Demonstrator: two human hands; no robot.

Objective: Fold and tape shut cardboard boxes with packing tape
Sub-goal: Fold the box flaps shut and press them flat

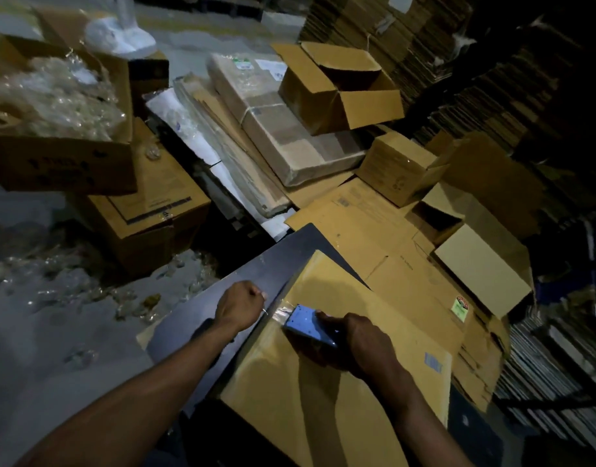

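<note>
From the head camera, both arms reach forward and down over a dark table (202, 348). The left hand (239, 306) is curled tight at the left edge of the box (340, 382), and it pinches the end of a clear strip of tape (283, 313). The right hand (360, 345) grips a blue tape gun (308, 326) and holds it flat on top of the box, near the same edge. The tape runs from the gun to the left hand.

The box lies on the table, closed on top. It has a small striped label (433, 362) near its right side; the print is too small to read.

A flat card sheet (407, 264) behind the box has a green and red sticker (460, 306). Its words cannot be read.

Far left, an open box (60, 163) is full of crumpled clear plastic (54, 96). It sits on another box (155, 214) with black print that is too blurry to read. At the back, an open box (340, 92) sits on a wrapped bundle (290, 129) of flat card.
</note>
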